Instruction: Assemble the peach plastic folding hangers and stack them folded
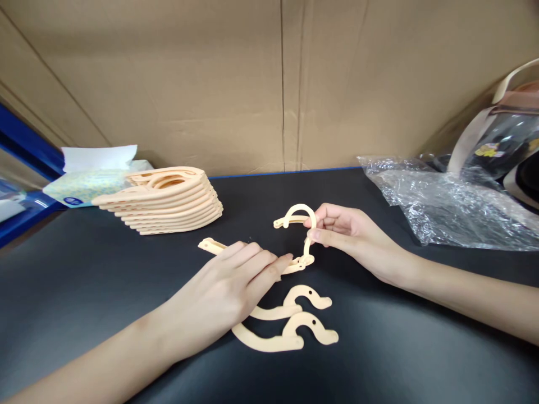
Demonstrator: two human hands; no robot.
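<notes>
A cream plastic folding hanger [312,216] is held between both hands, just above the black table. My right hand [347,224] pinches its curved hook from the right, with one arm of the hanger pointing left behind the hook. My left hand [242,278] is closed over the other arm, whose end sticks out to the left of the knuckles. Below, two loose cream hanger pieces, a farther one [275,312] and a nearer one [269,342], lie flat side by side. Their left ends are partly covered by my left hand.
A stack of folded cream hangers [181,207] stands at the back left, against a tissue pack [90,182]. Crumpled clear plastic wrap [458,207] and a transparent bag [484,134] lie at the right. Cardboard [210,84] walls off the back of the black table [379,348].
</notes>
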